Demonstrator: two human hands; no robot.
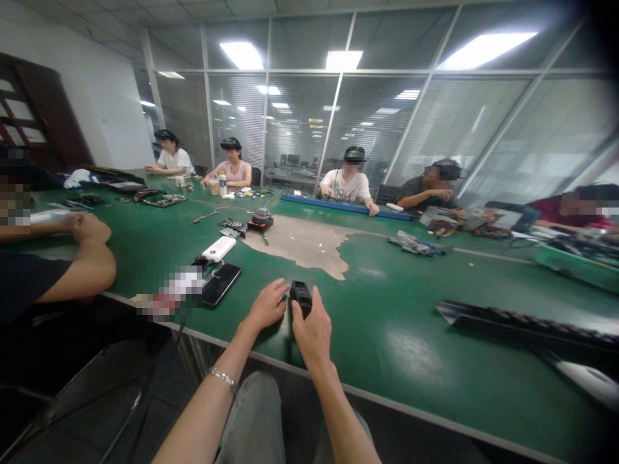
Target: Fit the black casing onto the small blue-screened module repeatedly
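Just beyond the table's near edge, my right hand (312, 328) grips a small black box-shaped device (300, 295) with dark recesses on its top face. The thumb lies along its left side and the fingers along its right; its exact kind I cannot make out. My left hand (267, 305) rests just to the left of the device, fingers stretched out and holding nothing, a bracelet on the wrist. Farther left lie a black smartphone (222, 285) and a white power bank (219, 249) with a cable.
The green table (377, 309) has a torn bare patch (300, 241). Dark metal parts (261, 220) sit beyond my hands. Pliers-like tools (416, 244), a long black strip (527, 325) and a green basket (565, 263) lie right. A person's arm (91, 258) rests at left; several people sit opposite.
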